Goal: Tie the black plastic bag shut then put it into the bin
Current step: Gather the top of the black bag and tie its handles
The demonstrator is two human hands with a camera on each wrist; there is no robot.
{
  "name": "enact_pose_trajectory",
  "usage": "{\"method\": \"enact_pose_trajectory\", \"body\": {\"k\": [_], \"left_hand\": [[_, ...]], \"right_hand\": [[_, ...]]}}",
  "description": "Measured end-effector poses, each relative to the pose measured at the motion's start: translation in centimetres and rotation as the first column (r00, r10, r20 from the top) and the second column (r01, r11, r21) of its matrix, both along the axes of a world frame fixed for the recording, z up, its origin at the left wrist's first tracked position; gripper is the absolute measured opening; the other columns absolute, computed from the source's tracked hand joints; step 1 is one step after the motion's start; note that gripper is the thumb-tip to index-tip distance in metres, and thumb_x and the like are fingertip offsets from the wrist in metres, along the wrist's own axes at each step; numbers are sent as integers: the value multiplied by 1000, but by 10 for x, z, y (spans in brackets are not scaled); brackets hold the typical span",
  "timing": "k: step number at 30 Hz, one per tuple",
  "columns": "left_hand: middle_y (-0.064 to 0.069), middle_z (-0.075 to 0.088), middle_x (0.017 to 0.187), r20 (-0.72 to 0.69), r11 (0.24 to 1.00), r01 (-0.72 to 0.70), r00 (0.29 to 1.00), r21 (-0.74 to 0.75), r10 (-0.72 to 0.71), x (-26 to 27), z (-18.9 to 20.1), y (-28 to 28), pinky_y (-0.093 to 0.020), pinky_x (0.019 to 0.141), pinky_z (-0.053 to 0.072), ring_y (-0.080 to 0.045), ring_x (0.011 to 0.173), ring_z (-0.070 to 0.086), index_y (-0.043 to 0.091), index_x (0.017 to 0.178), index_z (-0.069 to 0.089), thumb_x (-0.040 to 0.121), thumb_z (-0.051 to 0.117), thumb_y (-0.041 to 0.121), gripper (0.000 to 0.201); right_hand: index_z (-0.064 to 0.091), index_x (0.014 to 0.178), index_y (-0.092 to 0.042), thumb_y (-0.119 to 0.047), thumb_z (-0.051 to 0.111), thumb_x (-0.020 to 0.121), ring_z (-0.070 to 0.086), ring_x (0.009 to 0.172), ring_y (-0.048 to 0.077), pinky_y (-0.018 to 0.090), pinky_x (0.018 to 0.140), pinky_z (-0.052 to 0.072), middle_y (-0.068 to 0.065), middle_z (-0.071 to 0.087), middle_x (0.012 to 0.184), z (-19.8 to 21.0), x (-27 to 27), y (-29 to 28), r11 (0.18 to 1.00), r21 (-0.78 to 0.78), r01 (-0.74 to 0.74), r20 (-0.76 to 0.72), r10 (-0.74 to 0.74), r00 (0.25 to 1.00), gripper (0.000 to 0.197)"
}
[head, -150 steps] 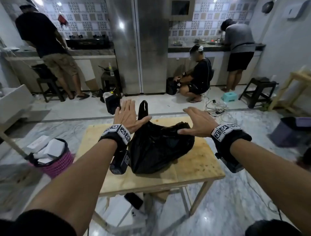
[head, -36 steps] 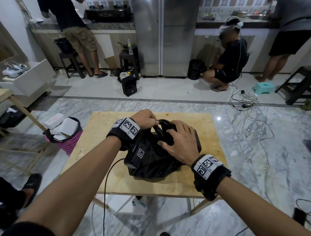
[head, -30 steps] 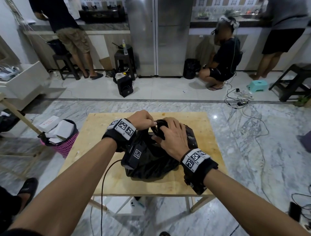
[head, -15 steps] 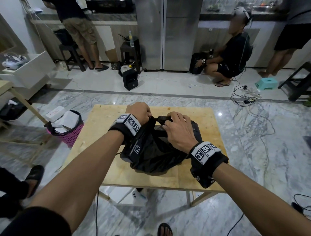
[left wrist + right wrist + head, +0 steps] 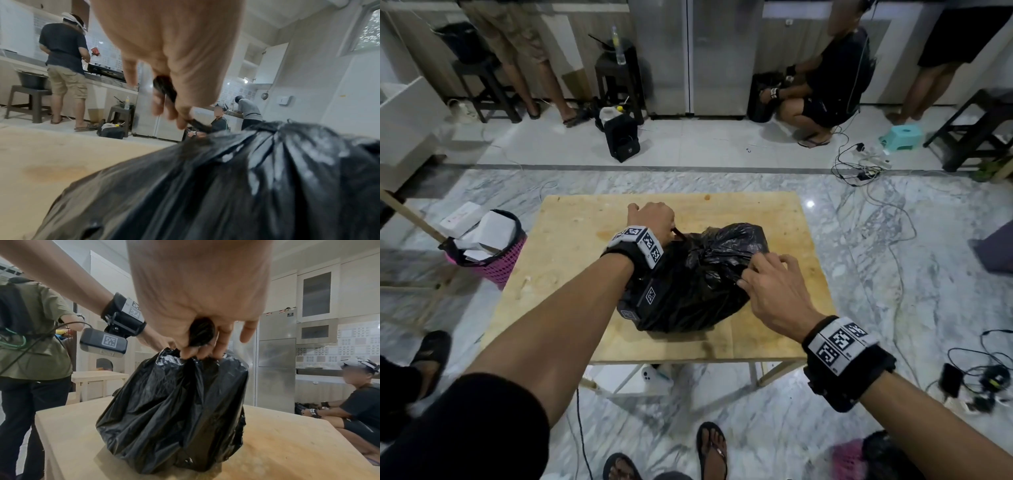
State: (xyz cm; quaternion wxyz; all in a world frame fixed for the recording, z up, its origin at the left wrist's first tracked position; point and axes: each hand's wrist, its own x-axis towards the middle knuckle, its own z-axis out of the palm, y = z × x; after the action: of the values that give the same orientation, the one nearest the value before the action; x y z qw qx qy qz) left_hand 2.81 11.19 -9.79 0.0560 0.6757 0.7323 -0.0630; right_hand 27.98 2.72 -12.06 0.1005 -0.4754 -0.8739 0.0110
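Observation:
A full black plastic bag (image 5: 698, 284) (image 5: 174, 410) (image 5: 226, 186) sits on the small wooden table (image 5: 571, 246). Its top is gathered into a bunch at the middle. My left hand (image 5: 652, 219) grips one twisted bag ear (image 5: 164, 91) and holds it out to the left. My right hand (image 5: 767, 277) pinches the other ear (image 5: 200, 332) on the right side of the bag. The pink bin (image 5: 493, 257) with a black liner stands on the floor left of the table, holding white paper and boxes.
The table (image 5: 287, 451) stands on a marble floor strewn with cables (image 5: 859, 171). Another pink bin (image 5: 852, 459) is at my right foot. A white box (image 5: 460, 219) lies by the left bin. Three people work near the kitchen counters behind; one squats (image 5: 822, 92).
My hands were close together over the bag top; they have now drawn apart, the left going left and the right going right, each with a bag ear. The top has pulled tight.

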Motion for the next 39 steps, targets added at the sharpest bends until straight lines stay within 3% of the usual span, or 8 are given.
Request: {"method": "enact_pose_trajectory", "body": {"k": [6,10,13,16,23,27,36,39], "left_hand": [[1,69,117,135,966,176,979,-188,-152,7,6,-7,-44,93,41,-28,101,61,36,115,66,86,42,18,41],[-6,70,106,139,954,154,983,-256,-121,14,12,-10,-50,97,36,-29,96,60,18,104,70,87,43,26,33],[-13,64,93,124,948,141,986,-286,-109,14,13,-9,-43,85,38,-29,83,56,5,95,62,89,45,23,25],[-12,55,88,152,914,173,981,-368,-124,12,14,-6,-35,70,37,-26,75,47,5,97,61,90,46,22,24],[-8,50,80,141,868,218,975,-446,-173,4,25,-7,-30,64,34,-21,60,40,18,76,50,95,49,19,19],[-13,72,99,169,880,293,954,-374,-246,0,35,-9,-30,70,43,-24,79,58,4,101,73,92,61,18,20],[-17,73,100,332,977,209,926,-47,-182,-21,47,-6,-27,78,42,-30,98,63,2,99,73,90,65,17,20],[-17,72,101,299,994,110,949,-23,-99,-26,37,-2,-33,78,46,-32,97,63,4,96,73,91,64,17,17]], "right_hand": [[49,83,-20,-27,40,99,55,72,27,42,85,36,-2,52,68,10,-15,-6,980,-191,59,76,-45,996,20],[49,87,-17,-29,46,90,58,66,30,39,71,37,-2,55,64,11,-27,-6,959,-264,99,5,-102,995,13],[51,90,-16,-52,46,90,62,78,31,41,73,35,2,64,75,10,-38,0,942,-296,157,-33,-175,984,36],[51,86,-16,-63,40,91,61,83,32,45,81,37,4,64,78,9,-46,7,938,-279,203,-44,-224,974,49],[57,92,-15,-49,44,96,63,75,31,45,84,34,-1,54,62,18,-60,13,966,-173,190,-54,-202,978,37],[55,73,-18,-38,49,96,61,70,31,41,73,21,-3,46,55,20,-66,19,976,-136,169,-24,-174,984,32],[66,90,-17,-24,52,94,64,85,32,43,70,32,7,71,84,48,-57,24,1000,-20,13,34,-13,999,16],[61,79,-15,-21,54,94,60,78,29,34,83,35,9,67,76,40,-49,20,997,-76,1,-38,-4,999,17]]}}
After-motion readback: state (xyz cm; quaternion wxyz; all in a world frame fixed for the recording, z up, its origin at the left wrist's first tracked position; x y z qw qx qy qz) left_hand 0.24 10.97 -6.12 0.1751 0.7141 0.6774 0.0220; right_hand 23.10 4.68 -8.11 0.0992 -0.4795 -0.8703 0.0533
